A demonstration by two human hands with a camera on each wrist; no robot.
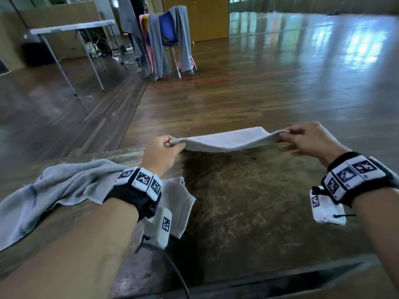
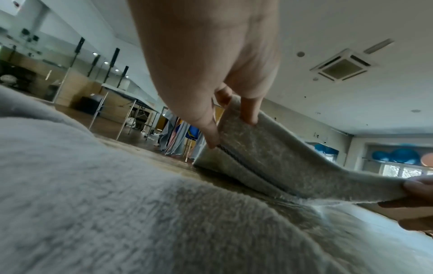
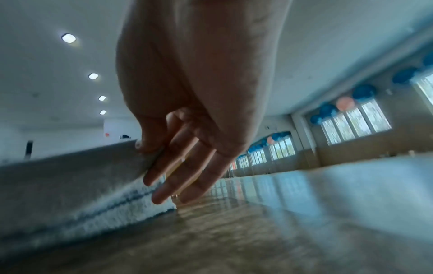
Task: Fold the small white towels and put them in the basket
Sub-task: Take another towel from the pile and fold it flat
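Mid-fold: the left hand (image 1: 160, 152) and right hand (image 1: 311, 140) each pinch an end of 1 doubled small white towel (image 1: 231, 140), held just above the bench (image 1: 248, 203) at 12 o'clock. At least 1 unfolded towel (image 1: 54, 190) lies at 9 o'clock; no basket shows, so most work seems left.

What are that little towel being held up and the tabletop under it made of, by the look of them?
The towel, pinched by the left hand and right hand, looks like soft terry cloth, probably cotton: fuzzy looped nap, limp sag, stitched hem in the left wrist view. The tabletop is hard with a mottled brown, slightly glossy, worn finish; wood, laminate or stone, I cannot tell.
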